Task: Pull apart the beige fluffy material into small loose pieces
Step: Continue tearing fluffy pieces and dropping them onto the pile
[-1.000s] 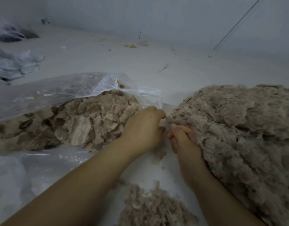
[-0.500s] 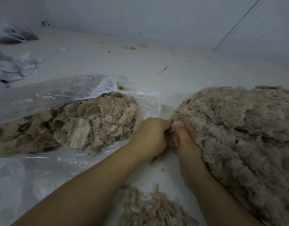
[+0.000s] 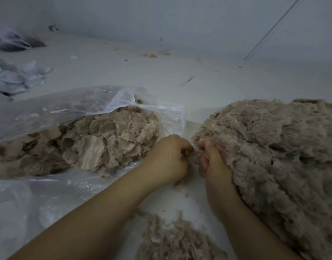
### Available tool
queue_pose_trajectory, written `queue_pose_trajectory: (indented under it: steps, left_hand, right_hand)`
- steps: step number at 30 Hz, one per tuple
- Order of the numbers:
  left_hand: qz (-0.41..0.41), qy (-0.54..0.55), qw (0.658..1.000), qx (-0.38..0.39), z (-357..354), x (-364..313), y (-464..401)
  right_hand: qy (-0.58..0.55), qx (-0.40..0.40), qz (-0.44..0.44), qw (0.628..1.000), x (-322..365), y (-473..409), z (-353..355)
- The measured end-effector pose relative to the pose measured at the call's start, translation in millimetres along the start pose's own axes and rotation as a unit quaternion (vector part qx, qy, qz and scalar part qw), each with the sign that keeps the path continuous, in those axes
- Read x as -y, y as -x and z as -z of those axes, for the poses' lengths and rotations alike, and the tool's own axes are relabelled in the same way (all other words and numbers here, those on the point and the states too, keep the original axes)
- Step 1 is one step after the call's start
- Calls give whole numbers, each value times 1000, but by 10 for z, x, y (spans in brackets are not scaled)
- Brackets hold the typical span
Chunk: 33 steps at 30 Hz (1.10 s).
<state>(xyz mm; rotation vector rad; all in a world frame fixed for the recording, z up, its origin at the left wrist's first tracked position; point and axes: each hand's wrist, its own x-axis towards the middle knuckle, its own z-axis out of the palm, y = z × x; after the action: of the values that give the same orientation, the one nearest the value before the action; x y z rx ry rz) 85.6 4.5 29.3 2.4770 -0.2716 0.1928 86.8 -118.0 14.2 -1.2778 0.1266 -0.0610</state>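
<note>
Both hands have edged apart since a moment ago, stretching a tuft between them. Left hand point(image 3: 168, 158) and right hand point(image 3: 211, 160) each have fingers curled, pinching that small tuft of beige fluffy material point(image 3: 195, 153) at the near-left edge of the big beige fluffy heap point(image 3: 274, 156), which lies against and beyond the right hand. Risk, as I judge it: pinching too much would drag a matted clump free instead of loose bits, or scatter fibres onto the white bench point(image 3: 191, 205) short of the clear plastic bag point(image 3: 86, 104) left of the left hand.

Bare worktop point(image 3: 161, 76) lies open at the far side; the plastic bag point(image 3: 67, 109) blocks left, the fluffy heap point(image 3: 274, 156) right.
</note>
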Motion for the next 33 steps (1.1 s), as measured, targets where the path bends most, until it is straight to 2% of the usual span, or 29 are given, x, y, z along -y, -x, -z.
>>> queue_pose_trajectory:
  steps: [4,9,14,17,21,24,27,29,33]
  left_hand:
    - [-2,41,997,-68,-63,-188,-247]
    - [25,178,983,45,-130,-256,-494]
    - [112,216,968,63,-143,-198,-514]
    - [109,199,972,68,-119,-179,-455]
    - [71,204,976,29,-33,-170,-302]
    - [90,253,963,1,47,-128,-139]
    - [113,287,951,-13,163,-50,23]
    - [122,315,941,-19,239,9,114]
    - [135,357,924,2,254,42,239]
  right_hand:
    - [-13,-7,12,1000,-4,2,8]
    - [-47,-15,-17,999,-11,-12,36]
    - [-52,-3,3,999,20,2,4]
    - [-70,-5,-6,997,36,-8,-7]
    - [-71,-54,-46,995,-5,-49,10]
    - [-46,-82,-44,995,-6,-37,-7]
    - [-89,-106,-96,986,-8,-64,3]
    - [-67,-81,-98,990,-21,-81,37]
    - [26,55,14,998,-38,-5,50]
